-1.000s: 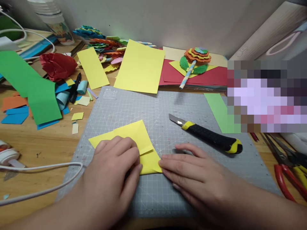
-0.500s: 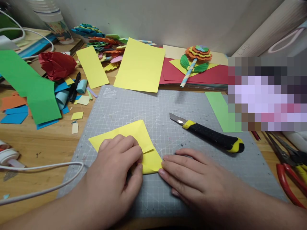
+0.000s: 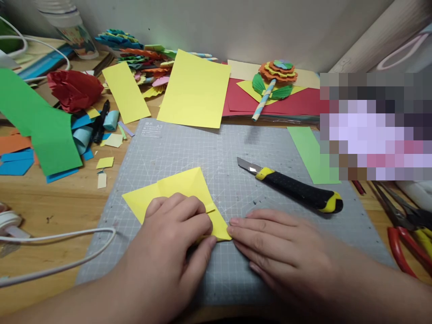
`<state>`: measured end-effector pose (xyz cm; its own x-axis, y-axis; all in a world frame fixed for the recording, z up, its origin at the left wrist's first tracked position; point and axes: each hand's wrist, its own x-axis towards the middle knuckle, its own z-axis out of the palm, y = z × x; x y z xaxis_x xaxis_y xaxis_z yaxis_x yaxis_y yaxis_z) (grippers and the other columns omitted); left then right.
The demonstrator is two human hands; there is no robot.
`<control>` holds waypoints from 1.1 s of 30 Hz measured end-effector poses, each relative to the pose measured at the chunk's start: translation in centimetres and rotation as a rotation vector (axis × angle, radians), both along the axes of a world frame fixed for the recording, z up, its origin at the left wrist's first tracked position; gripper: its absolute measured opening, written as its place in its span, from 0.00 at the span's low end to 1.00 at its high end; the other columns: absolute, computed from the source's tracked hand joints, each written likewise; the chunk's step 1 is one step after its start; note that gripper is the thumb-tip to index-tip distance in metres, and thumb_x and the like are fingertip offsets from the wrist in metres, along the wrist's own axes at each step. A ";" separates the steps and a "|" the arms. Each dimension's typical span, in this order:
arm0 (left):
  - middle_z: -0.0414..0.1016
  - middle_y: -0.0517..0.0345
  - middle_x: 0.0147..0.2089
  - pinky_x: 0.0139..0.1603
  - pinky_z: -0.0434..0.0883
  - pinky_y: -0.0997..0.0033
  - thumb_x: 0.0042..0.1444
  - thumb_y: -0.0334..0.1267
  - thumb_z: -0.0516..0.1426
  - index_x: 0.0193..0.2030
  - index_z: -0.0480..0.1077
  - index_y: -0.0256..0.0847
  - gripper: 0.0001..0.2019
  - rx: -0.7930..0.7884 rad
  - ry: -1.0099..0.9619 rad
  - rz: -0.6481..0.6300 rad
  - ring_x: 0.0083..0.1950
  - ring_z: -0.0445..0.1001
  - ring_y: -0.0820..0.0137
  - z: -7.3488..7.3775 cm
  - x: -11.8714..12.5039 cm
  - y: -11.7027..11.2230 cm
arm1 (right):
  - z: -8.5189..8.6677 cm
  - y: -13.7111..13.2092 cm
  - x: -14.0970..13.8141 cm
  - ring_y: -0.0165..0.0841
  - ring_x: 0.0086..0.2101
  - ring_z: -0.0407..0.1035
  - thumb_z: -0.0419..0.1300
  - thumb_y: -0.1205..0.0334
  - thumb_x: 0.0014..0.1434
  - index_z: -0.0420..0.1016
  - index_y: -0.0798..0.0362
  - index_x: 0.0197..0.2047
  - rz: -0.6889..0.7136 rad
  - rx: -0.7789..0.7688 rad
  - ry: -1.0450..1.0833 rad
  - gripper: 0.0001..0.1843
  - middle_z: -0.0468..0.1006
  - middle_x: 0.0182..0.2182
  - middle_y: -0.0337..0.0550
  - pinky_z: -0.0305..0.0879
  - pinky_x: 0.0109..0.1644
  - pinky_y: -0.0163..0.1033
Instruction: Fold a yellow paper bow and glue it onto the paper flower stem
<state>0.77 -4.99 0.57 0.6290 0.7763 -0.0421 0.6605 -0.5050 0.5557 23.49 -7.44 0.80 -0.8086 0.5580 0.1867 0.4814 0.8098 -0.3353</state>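
Observation:
A folded piece of yellow paper (image 3: pixel 182 184) lies on the grey cutting mat (image 3: pixel 189 148). Curled over its lower middle is my left hand (image 3: pixel 178 229), the thumb and fingers pressing at the near folded edge and hiding part of it. My right hand (image 3: pixel 280 243) lies with its fingers stretched out and side by side, the fingertips at the paper's right corner. Beyond that hand rests a black and yellow utility knife (image 3: pixel 297 189), blade out and pointing left.
Yellow sheets (image 3: pixel 195 90), a paper flower (image 3: pixel 275 76) and red paper (image 3: pixel 303 101) lie along the back. Scraps, green paper (image 3: pixel 50 130) and crumpled red paper (image 3: pixel 74 90) are at left. A white cable (image 3: pixel 67 267) crosses the mat's left edge. Red-handled scissors (image 3: pixel 400 252) lie right.
My left hand has slid right along the paper's near edge, closer to the right corner, uncovering more of the paper's left part. My right hand stays by that corner. The view has shifted slightly.

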 end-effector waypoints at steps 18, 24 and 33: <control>0.66 0.57 0.33 0.37 0.57 0.60 0.59 0.34 0.49 0.29 0.62 0.41 0.08 0.016 0.068 0.035 0.37 0.62 0.65 -0.2 0.7 0.1 | 0.3 -0.4 -0.3 0.33 0.29 0.66 0.49 0.68 0.65 0.71 0.58 0.53 0.000 0.013 -0.118 0.16 0.77 0.31 0.41 0.62 0.34 0.43; 0.66 0.57 0.34 0.38 0.58 0.59 0.59 0.33 0.49 0.29 0.63 0.41 0.08 -0.001 0.081 0.049 0.37 0.63 0.65 -0.1 0.6 0.1 | -0.2 -2.2 -0.8 0.31 0.20 0.64 0.41 0.60 0.70 0.67 0.53 0.57 -0.089 0.110 -0.294 0.20 0.72 0.21 0.36 0.53 0.26 0.41; 0.67 0.58 0.32 0.37 0.59 0.60 0.59 0.34 0.50 0.28 0.64 0.41 0.09 -0.019 0.056 0.060 0.36 0.64 0.65 -0.1 0.5 0.2 | -0.9 -2.7 -0.8 0.33 0.19 0.67 0.39 0.63 0.70 0.65 0.53 0.57 -0.167 0.139 -0.325 0.20 0.72 0.21 0.34 0.52 0.25 0.43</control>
